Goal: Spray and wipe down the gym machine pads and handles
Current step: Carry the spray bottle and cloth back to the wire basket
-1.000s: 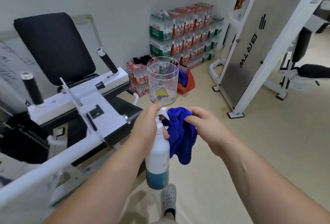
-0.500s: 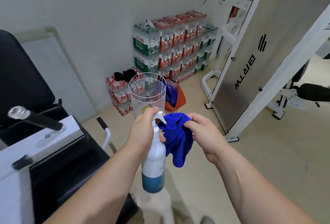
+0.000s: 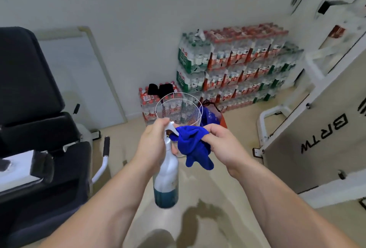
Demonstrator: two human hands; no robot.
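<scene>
- Two black pads [image 3: 25, 73] on the seat machine at the far left edge; its black-sleeved handle [image 3: 107, 145] juts toward the floor.
- Left hand [image 3: 152, 144]: grip wrapped round the neck of the spray bottle [image 3: 166, 184], which is upright in mid-air at centre.
- Wire basket [image 3: 178, 109] just behind the hands.
- Blue cloth [image 3: 193, 146] just beside the bottle's nozzle; right hand [image 3: 223, 144], grip pinching it.
- Bare floor [image 3: 227, 198] between the machine and the white-framed panel [image 3: 316, 139] at right.

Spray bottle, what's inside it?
Teal liquid sits in the bottom of the spray bottle; above it the bottle looks white. The left hand grips the neck, so nothing can be seen in there.
</scene>
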